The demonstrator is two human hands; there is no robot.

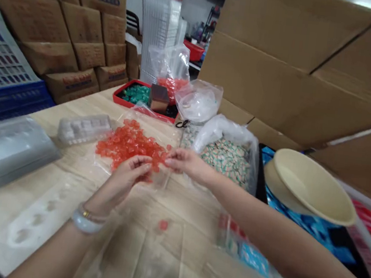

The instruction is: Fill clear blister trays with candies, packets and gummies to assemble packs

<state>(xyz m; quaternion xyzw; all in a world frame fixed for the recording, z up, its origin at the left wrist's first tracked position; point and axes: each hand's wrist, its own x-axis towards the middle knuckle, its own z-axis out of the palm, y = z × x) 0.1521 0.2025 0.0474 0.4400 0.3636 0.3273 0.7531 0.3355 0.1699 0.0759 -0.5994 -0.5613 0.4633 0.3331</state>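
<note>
My left hand (126,179) and my right hand (185,164) meet at the near edge of a heap of translucent orange-red pieces (131,143), which lies on a clear plastic sheet or bag. The fingers of both hands are curled and almost touch the heap. Whatever lies between my fingertips is hidden or too small to tell. A bangle and a thin bracelet circle my left wrist. One loose red piece (163,225) lies nearer me, on a clear plastic bag (160,262) spread on the wooden table (49,172).
Behind the heap stand a red tray (122,99) holding green pieces and a plastic bag (226,160) of speckled pieces. A beige bowl (311,186) sits at the right, below a cardboard flap (297,80). Stacked cartons (41,17) and a blue crate (6,58) stand at the back left.
</note>
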